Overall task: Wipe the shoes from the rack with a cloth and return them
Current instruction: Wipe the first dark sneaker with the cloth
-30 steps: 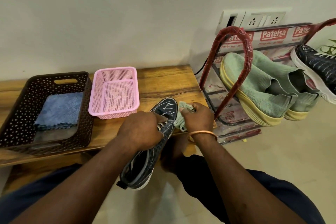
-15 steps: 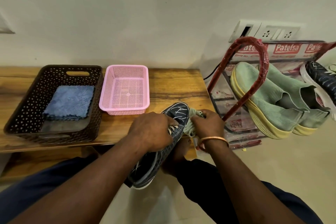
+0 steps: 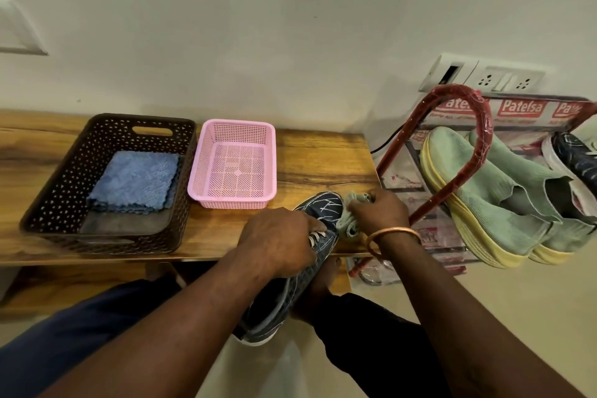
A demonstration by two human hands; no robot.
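A dark grey sneaker (image 3: 323, 208) with white line pattern and white laces points away from me, toe over the wooden bench's front edge. My left hand (image 3: 279, 241) grips it across the laces. My right hand (image 3: 381, 212), wearing a copper bangle, holds a pale green cloth (image 3: 350, 220) bunched against the right side of the shoe's toe. To the right stands a red-framed shoe rack (image 3: 465, 158) with a pair of mint green shoes (image 3: 491, 203) and the matching dark sneaker (image 3: 575, 155) at the frame's right edge.
On the wooden bench (image 3: 323, 158) sit a brown perforated basket (image 3: 64, 191) holding a folded blue cloth (image 3: 135, 182) and a pink basket (image 3: 237, 163). Wall sockets (image 3: 497, 79) and a black cable are behind the rack. My knees are below the bench edge.
The view has tilted up and shifted left. My right hand with the cloth has stayed at the right side of the shoe's toe. My left hand keeps its grip.
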